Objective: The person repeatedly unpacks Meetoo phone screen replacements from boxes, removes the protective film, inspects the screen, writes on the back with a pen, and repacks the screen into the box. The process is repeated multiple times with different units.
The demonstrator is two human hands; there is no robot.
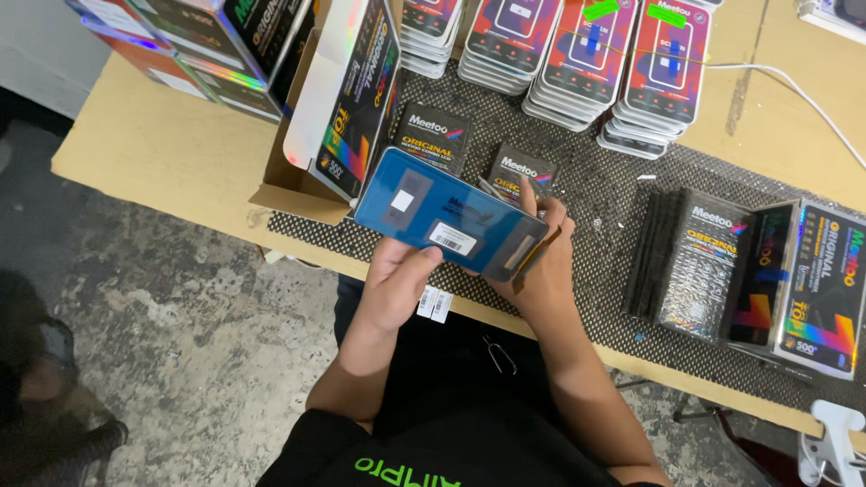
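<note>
Left hand (397, 289) and right hand (537, 261) both closed on a flat blue packet (451, 225), thumb over its near edge, held tilted just above the tabletop (171, 153) edge. Beneath it, small black packets (433, 135) on a black mesh mat (595, 180). Open cardboard box (347, 90) to the left; stacked red-fronted packs (622, 63) beyond.

Flat blue rectangular plastic-wrapped panel (449, 225): glossy, smooth, w/ paper sticker labels. Pale tan wooden surface (162, 149): matt, lightly scuffed. Black woven mesh mat (586, 180): rough, open-weave, looks rubbery. Open cardboard box w/ rainbow foil print (347, 99): shiny holographic outside, plain matt brown inside. Stacks of red-and-white plastic packs (586, 63): glossy. Grey concrete floor (180, 343): rough, stained
</note>
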